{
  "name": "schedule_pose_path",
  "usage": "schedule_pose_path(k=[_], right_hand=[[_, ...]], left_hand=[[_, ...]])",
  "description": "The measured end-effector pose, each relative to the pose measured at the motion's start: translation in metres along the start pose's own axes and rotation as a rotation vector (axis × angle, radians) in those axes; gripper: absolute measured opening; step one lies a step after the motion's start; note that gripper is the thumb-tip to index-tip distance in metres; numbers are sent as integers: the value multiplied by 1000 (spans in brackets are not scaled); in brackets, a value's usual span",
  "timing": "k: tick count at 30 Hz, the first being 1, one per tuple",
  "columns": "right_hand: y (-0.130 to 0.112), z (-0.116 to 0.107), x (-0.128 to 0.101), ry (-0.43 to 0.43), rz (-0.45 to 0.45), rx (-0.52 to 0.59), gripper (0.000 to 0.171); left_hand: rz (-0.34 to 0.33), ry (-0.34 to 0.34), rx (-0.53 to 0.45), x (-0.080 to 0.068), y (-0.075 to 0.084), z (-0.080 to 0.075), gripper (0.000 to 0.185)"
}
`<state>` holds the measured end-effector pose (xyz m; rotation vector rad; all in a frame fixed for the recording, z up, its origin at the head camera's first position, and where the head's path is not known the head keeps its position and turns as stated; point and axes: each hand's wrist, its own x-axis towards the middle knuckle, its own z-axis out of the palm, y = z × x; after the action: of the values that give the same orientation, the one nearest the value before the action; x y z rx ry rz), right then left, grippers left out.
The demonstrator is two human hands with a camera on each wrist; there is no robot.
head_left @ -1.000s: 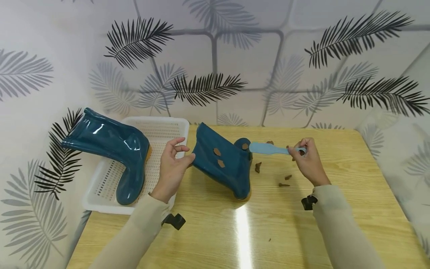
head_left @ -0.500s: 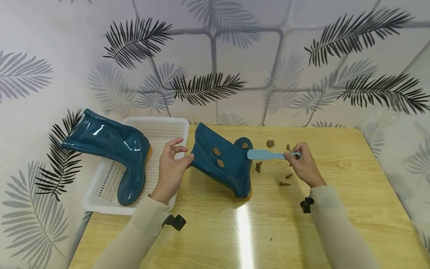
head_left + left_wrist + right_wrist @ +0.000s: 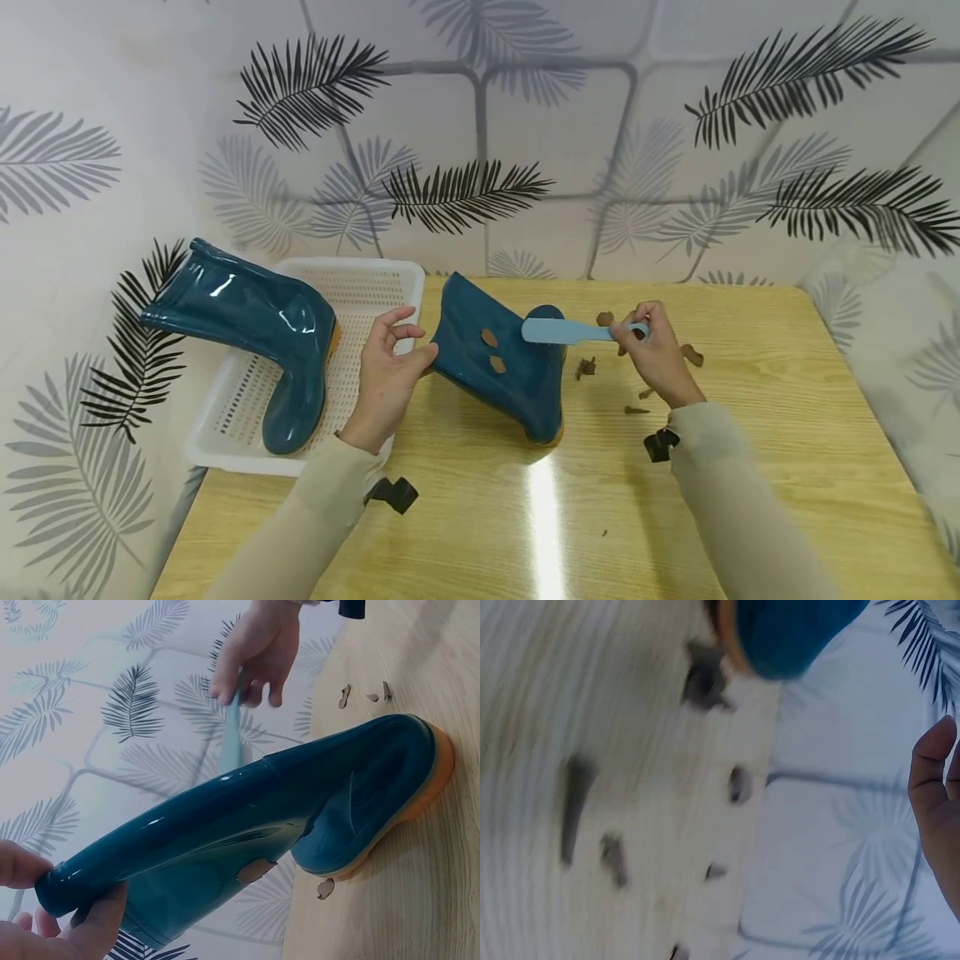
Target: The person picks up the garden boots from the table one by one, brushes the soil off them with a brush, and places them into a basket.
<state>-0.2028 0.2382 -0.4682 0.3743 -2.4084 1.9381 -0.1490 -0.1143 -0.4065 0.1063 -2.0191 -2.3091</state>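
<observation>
My left hand (image 3: 392, 375) pinches the top rim of a dark teal rubber boot (image 3: 517, 387), seen close in the left wrist view. The boot is tilted, its shaft toward that hand and its orange sole (image 3: 431, 780) to the right on the table. Two brown mud patches (image 3: 489, 337) stick to the shaft. My right hand (image 3: 654, 354) grips the thin handle of a light blue brush (image 3: 551, 331), whose flat head overlaps the boot near the ankle. At the edge of the right wrist view, part of the right hand (image 3: 939, 802) shows; the brush is out of that frame.
A second teal boot (image 3: 292, 333) lies across a white perforated basket (image 3: 408, 279) at left. Several brown mud crumbs (image 3: 636, 410) are scattered on the wooden table (image 3: 750, 467) right of the held boot. A patterned wall (image 3: 570, 233) stands behind.
The brush dipped toward me, then moved up and left over the boot. The brown patch near its toe no longer shows, and the clump beside the sole looks bigger. The left hand stays put.
</observation>
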Motion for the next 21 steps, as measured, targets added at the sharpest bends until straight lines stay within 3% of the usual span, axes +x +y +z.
schedule_pose_path(k=[4, 11, 16, 21], right_hand=[[-8, 19, 10, -51, -18, 120, 20], [-19, 44, 17, -128, 50, 305, 18], [-18, 54, 20, -157, 120, 219, 19], [-12, 51, 18, -162, 179, 125, 18]], left_hand=[[-1, -12, 2, 0, 1, 1, 52], [1, -32, -46, -2, 2, 2, 56], [31, -37, -57, -2, 3, 4, 59], [66, -37, -43, 0, 2, 4, 57]])
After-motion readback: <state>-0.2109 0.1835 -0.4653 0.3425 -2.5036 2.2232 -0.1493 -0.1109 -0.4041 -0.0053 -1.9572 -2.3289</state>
